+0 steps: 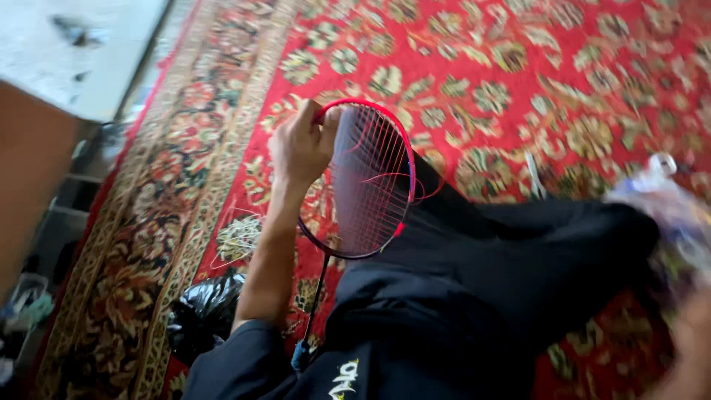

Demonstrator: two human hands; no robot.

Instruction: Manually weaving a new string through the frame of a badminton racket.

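Racket (pixel 366 181) with a red frame rests across the person's black-trousered leg (pixel 518 252), its top rim clasped in the closed left hand (pixel 300 144), steadying loose strings (pixel 415 189) just right of it; the blurred right hand's (pixel 692 333) grip is unclear.

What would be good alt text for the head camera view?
A left hand grips the top rim of a red badminton racket with loose strings, above a black-clad leg on a red floral carpet. A black plastic bag lies beside.
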